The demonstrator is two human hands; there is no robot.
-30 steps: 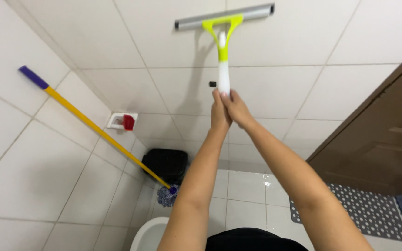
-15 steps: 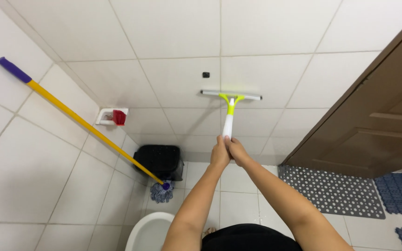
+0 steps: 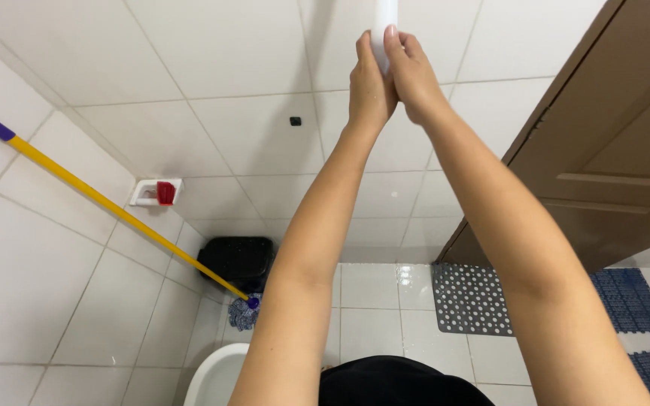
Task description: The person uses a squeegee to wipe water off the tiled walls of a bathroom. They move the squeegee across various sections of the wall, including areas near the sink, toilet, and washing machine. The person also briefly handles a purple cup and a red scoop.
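Reaching up from above the white toilet bowl (image 3: 216, 376), both arms stretch to the tiled wall (image 3: 212, 45). Left hand (image 3: 370, 86) and right hand (image 3: 413, 75) are wrapped together around a white handle (image 3: 384, 19) at the wall's top edge — its head is out of view. Wiping looks underway up high; wet floor tiles (image 3: 370, 289) remain. Beyond, a yellow mop (image 3: 114, 207) leans by a black bin (image 3: 236, 259).

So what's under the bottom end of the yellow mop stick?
A blue-grey mop head sits on the floor tiles, beside a black bin. The floor beneath the mop head is covered.
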